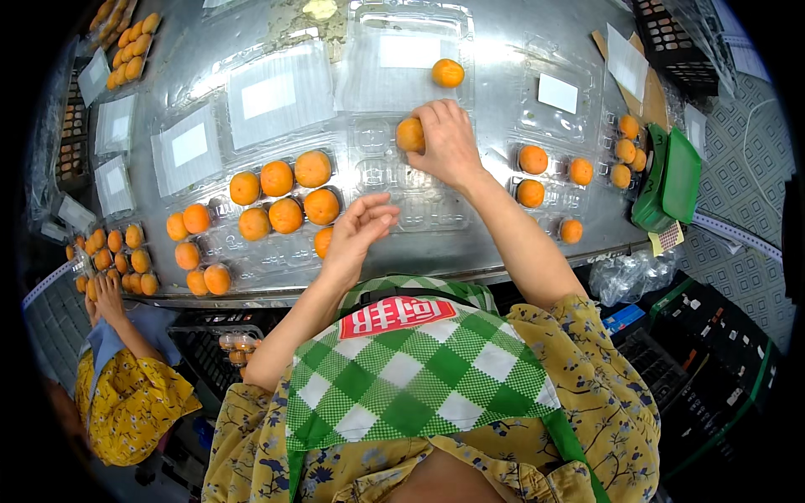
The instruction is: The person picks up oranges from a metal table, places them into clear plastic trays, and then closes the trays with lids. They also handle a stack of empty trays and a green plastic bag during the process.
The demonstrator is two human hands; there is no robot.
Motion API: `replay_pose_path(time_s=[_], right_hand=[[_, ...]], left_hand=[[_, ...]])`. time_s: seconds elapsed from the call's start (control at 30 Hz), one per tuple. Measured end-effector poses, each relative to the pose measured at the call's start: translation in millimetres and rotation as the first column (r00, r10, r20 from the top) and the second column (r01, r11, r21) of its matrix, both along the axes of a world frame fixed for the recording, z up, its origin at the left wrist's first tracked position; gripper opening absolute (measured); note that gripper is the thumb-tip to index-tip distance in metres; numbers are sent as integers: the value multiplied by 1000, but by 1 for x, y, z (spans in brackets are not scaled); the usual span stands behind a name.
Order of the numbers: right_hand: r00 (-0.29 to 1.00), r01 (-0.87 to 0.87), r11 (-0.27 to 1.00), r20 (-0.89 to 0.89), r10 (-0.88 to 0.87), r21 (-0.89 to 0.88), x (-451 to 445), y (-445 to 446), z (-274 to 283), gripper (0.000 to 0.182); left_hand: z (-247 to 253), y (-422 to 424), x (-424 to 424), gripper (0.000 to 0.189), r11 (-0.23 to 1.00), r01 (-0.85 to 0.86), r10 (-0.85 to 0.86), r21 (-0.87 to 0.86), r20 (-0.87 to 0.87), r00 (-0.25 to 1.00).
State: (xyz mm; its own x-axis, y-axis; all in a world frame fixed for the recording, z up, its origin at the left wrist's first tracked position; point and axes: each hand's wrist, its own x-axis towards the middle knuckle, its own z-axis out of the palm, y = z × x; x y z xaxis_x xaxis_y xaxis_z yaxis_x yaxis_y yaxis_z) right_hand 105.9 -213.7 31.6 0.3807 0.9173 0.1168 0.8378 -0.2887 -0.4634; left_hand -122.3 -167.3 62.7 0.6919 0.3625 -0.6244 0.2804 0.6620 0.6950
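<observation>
My right hand grips a round orange fruit over the upper part of a clear plastic clamshell tray with moulded cups. Another orange fruit rests on the foam-lined lid just beyond it. My left hand hovers empty at the tray's near left side, fingers apart from the thumb. Beside it stands a clear tray with several orange fruits, one of them partly hidden by this hand.
To the right, another clear tray holds several fruits. A green plastic box sits near the table's right edge. At the far left, a co-worker's hands are over a fruit-filled tray. Black crates stand below the metal table.
</observation>
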Motion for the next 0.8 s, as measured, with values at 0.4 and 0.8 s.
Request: replay_pose_path(time_s=[0.4,0.8], right_hand=[[53,279,959,-997,-57,-40,-16,-40,64,38],[602,171,981,-798,-29,93,-32,-59,93,50]], left_hand=[[31,13,40,69,768,-143,-37,624,266,963],[23,4,37,55,913,-105,279,-393,419,864]])
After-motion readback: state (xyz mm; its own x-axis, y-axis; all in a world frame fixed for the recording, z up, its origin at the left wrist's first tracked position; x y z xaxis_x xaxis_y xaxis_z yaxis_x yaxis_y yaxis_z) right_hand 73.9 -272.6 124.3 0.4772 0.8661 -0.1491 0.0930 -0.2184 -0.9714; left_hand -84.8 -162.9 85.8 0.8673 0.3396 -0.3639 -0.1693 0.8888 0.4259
